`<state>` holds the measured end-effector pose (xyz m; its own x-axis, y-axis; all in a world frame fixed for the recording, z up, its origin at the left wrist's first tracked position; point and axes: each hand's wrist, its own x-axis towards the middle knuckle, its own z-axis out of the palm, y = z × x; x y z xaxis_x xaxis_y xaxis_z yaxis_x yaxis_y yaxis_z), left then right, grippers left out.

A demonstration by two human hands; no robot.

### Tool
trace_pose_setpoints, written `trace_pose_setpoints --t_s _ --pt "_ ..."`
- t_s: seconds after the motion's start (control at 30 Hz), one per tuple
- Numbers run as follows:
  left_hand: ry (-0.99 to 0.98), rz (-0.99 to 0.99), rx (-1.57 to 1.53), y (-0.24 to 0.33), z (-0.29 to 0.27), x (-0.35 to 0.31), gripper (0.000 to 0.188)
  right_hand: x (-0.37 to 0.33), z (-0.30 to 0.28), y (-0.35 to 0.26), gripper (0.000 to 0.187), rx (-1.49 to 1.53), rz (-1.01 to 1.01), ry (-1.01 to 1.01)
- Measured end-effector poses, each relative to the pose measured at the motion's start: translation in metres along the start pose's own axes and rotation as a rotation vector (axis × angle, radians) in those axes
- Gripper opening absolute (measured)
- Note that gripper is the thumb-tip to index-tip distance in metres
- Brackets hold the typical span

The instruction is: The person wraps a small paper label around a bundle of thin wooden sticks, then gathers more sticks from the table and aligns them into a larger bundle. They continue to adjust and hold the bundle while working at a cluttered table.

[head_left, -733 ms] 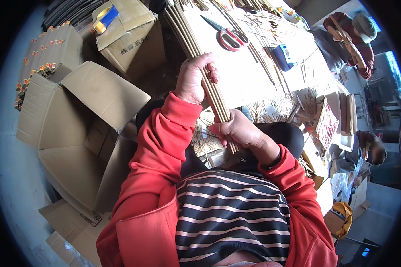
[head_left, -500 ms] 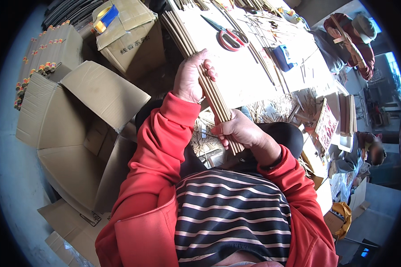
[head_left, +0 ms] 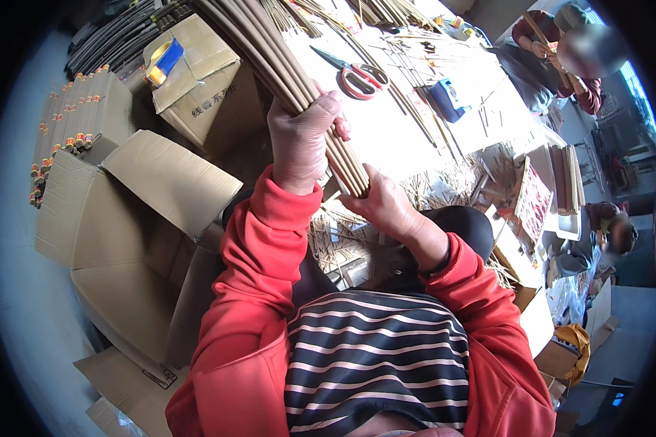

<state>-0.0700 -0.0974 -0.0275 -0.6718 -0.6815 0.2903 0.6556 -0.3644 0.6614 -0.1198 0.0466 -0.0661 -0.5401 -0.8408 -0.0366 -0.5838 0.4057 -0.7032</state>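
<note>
A bundle of long brown incense sticks [head_left: 271, 64] slants across the near side of the table, its far end running past the top edge of the view. Around the middle of the bundle, my left hand [head_left: 304, 138] is closed, thumb on top. My right hand [head_left: 388, 207] grips the near end, its fingers partly hidden behind the sticks. Past the bundle, red-handled scissors [head_left: 362, 80] lie on the white table [head_left: 408, 142]. To their right stands a blue tape dispenser [head_left: 448, 100], with thin loose sticks scattered between.
An open cardboard box [head_left: 116, 240] is at my left. Behind it stand a closed carton [head_left: 204, 95] carrying a blue-and-yellow tape dispenser [head_left: 165, 61] and stacked labelled bundles [head_left: 69, 124]. Broken sticks [head_left: 441, 182] litter the area beyond my lap. A co-worker [head_left: 561, 58] handles sticks at the far right.
The bundle has come up closer to the camera and shifted left. My left hand has turned with its thumb over the sticks, and my right hand has moved up to the near ends.
</note>
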Motion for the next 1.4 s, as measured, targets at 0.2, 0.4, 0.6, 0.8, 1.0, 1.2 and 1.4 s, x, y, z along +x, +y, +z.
trace_pose_setpoints --t_s 0.2,0.4,0.6,0.8,1.0,1.2,1.4 --pt "-0.350 0.182 0.512 -0.004 0.041 0.012 0.025 0.053 -0.007 -0.002 0.034 0.640 -0.333 0.254" --pt "-0.215 0.095 0.540 -0.052 0.031 0.016 0.011 0.061 -0.004 0.023 0.042 0.715 -0.267 0.272" --pt "-0.174 0.111 0.657 -0.072 0.013 0.019 0.031 0.071 -0.006 0.035 0.046 0.499 -0.242 0.154" --pt "-0.135 0.148 0.671 -0.068 0.017 0.020 0.025 0.072 -0.001 0.046 0.047 0.513 -0.206 0.155" --pt "0.099 -0.146 0.107 -0.029 0.020 0.024 0.015 0.042 -0.017 0.021 0.028 0.396 -0.037 -0.014" --pt "0.087 -0.452 -0.185 -0.032 -0.007 0.003 0.020 0.006 -0.033 -0.015 0.025 0.707 0.356 -0.391" --pt "0.204 -0.530 -0.262 -0.055 -0.014 -0.013 0.015 -0.002 -0.018 0.017 0.034 0.664 0.266 -0.387"
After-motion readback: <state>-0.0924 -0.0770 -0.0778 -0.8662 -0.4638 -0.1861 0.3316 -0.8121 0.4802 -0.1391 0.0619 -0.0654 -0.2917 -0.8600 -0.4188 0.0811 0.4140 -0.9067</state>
